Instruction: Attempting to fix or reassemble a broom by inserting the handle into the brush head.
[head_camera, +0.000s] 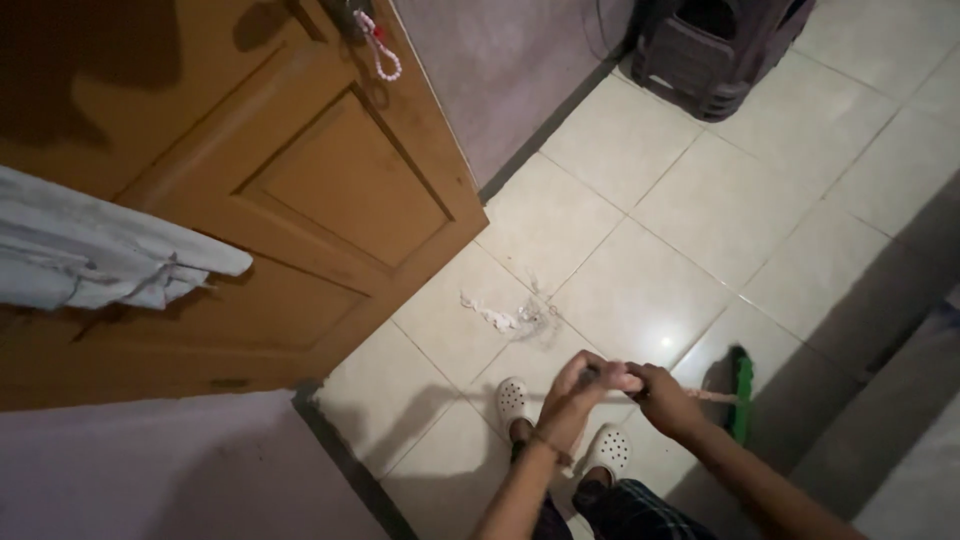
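Head view: both forearms come up from the bottom edge, left hand (575, 385) and right hand (665, 400) meeting on the top of a pale broom handle (715, 397). Left fingers wrapped over the handle end, right fingers clenched round it just below, the two hands touching; stacked grip, probably for leverage on a sweeping stroke. Handle runs right and away from the fingers to a green broom head (742, 392) resting on the tile floor (700, 200), near the person's right foot. White clogs (512, 398) planted just under the hands. Small pile of white debris (505, 315) lies on the tiles ahead of the feet, apart from the broom head. Brown wooden door (330, 190) left, dark plastic stool (705, 50) top, grey cloth (90, 250) hanging left.
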